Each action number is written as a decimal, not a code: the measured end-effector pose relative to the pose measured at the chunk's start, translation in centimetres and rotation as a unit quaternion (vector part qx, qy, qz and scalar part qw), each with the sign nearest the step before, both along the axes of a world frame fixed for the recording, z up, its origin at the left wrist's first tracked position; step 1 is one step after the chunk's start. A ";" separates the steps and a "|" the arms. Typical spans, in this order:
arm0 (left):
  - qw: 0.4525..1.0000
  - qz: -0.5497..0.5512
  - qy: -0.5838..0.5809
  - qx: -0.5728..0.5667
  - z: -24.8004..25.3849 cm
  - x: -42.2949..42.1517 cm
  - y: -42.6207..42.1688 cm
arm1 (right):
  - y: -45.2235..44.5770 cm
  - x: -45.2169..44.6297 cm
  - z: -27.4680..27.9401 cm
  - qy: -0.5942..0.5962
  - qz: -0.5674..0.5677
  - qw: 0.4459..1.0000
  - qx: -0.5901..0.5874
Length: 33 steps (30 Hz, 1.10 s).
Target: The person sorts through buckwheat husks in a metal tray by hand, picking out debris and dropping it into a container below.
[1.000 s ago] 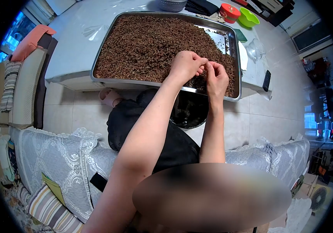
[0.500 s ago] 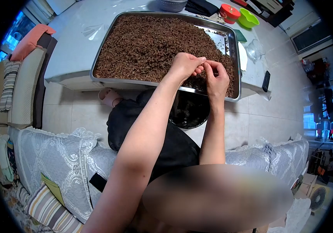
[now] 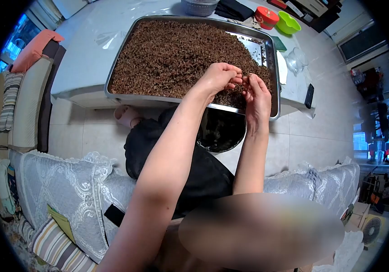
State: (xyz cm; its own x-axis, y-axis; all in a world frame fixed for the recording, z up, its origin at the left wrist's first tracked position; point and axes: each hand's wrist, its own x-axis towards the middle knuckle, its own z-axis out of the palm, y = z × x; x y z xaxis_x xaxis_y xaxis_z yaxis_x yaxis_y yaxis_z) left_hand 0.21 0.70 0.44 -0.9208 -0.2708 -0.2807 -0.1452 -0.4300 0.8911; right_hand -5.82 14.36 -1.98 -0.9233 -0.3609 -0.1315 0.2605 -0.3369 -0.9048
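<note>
A large metal tray point(image 3: 176, 98) holds a broad heap of small reddish-brown dried bits point(image 3: 171, 54), too fine to name. Over the near right part of the heap, my left hand point(image 3: 221, 77) has its thumb and fingers pinched together. Close beside it, my right hand point(image 3: 258, 93) is turned palm inward, thumb against fingertips, with a tiny dark speck at the tips. Whatever either pinch holds is too small to make out. A narrow gap separates the two sets of fingertips.
The tray lies on a pale table point(image 3: 81, 68). Beyond its right end are a glass bowl point(image 3: 296, 61), a green pad point(image 3: 278, 44), a red round box point(image 3: 266, 18) and a green bowl point(image 3: 288, 22). Below the tray's near edge stands a black bucket point(image 3: 221, 131).
My fingertips were touching and have now come apart. The right hand has shifted slightly right and turned its palm more inward; the left has barely moved.
</note>
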 end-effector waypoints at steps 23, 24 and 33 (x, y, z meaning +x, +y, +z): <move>0.999 -0.032 0.017 0.013 -0.1 -0.5 0.6 | -0.7 0.2 0.4 -0.036 0.018 0.995 -0.093; 0.999 -0.031 0.031 -0.012 -0.3 -0.6 0.9 | -0.8 0.2 0.4 -0.021 0.009 0.997 -0.078; 0.994 -0.018 0.030 -0.099 -0.4 -0.7 0.4 | -0.8 -0.1 0.4 0.011 -0.017 0.998 -0.065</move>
